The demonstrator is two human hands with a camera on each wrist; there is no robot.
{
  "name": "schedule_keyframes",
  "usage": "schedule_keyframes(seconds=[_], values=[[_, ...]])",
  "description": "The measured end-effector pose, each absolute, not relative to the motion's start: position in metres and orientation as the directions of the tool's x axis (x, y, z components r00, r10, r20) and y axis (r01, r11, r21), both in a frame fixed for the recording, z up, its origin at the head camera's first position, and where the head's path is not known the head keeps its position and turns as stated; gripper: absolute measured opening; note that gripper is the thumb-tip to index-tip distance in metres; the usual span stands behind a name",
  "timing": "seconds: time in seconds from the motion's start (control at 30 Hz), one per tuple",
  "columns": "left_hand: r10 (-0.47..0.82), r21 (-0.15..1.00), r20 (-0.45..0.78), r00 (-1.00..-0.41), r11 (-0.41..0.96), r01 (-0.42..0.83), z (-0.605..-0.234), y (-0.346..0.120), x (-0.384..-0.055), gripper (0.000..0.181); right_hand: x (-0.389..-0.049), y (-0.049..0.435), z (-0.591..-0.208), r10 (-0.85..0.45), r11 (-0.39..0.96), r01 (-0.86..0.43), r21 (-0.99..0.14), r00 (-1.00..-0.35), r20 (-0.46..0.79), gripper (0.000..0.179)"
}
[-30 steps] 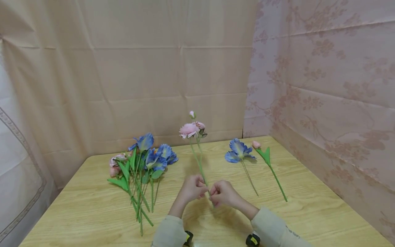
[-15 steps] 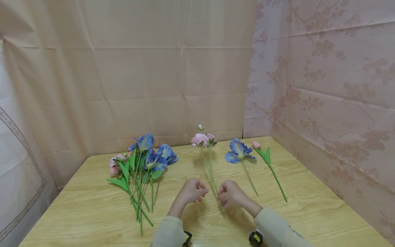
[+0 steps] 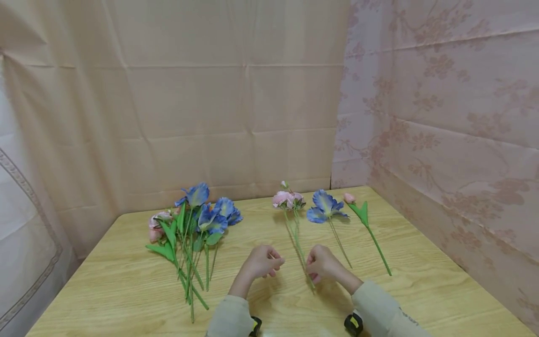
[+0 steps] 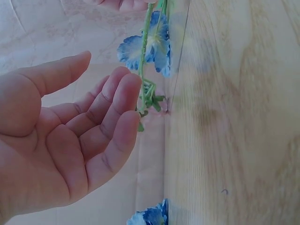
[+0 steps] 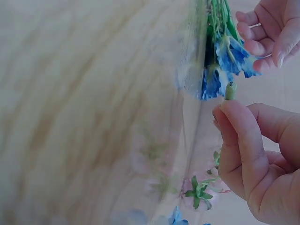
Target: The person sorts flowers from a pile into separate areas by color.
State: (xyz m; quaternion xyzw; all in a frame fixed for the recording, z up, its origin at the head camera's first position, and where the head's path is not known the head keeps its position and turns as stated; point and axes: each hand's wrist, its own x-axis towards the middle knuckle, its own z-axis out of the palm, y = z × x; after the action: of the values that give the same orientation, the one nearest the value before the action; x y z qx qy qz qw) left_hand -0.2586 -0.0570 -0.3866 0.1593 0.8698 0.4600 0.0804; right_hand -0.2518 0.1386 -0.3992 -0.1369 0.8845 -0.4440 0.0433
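Observation:
My right hand (image 3: 323, 263) pinches the lower green stem of an artificial pink peony spray (image 3: 284, 200), low over the table's middle. In the right wrist view, the cut stem end (image 5: 230, 91) pokes out past the fingers of my right hand (image 5: 262, 159). The spray slants away, its blooms and one small bud toward the back. To its left hovers my left hand (image 3: 263, 262), holding nothing. Loosely bent fingers and a raised thumb show on my left hand (image 4: 70, 126) in the left wrist view.
Right of the spray lie a blue iris-like flower (image 3: 325, 206) and a pink tulip (image 3: 364, 214). A pile of blue flowers (image 3: 212, 220), pink blooms (image 3: 156, 229) and green stems covers the left of the wooden table (image 3: 126, 285). Curtains (image 3: 189, 117) hang behind.
My left hand has let go of the peony stem. My right hand has carried the spray rightward and lower, close to the blue flower. The pile stays as it was.

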Motion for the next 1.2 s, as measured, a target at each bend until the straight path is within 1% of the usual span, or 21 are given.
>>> schedule_keyframes(seconds=[0.6, 0.83, 1.2], values=[[0.367, 0.822, -0.012, -0.930, 0.534, 0.200, -0.3871, -0.0591, -0.2562, 0.015, -0.2541, 0.1382, -0.3998, -0.221, 0.653, -0.130, -0.746, -0.975, -0.024, 0.018], [0.369, 0.826, -0.034, -0.929, 0.534, 0.182, -0.3861, -0.0601, -0.2537, 0.016, -0.2563, 0.1380, -0.3995, -0.217, 0.684, -0.126, -0.719, -0.976, -0.036, 0.018], [0.378, 0.826, -0.043, -0.925, 0.535, 0.180, -0.3852, -0.0592, -0.2537, 0.017, -0.2575, 0.1392, -0.3979, -0.217, 0.762, -0.136, -0.634, -0.975, -0.051, 0.019]])
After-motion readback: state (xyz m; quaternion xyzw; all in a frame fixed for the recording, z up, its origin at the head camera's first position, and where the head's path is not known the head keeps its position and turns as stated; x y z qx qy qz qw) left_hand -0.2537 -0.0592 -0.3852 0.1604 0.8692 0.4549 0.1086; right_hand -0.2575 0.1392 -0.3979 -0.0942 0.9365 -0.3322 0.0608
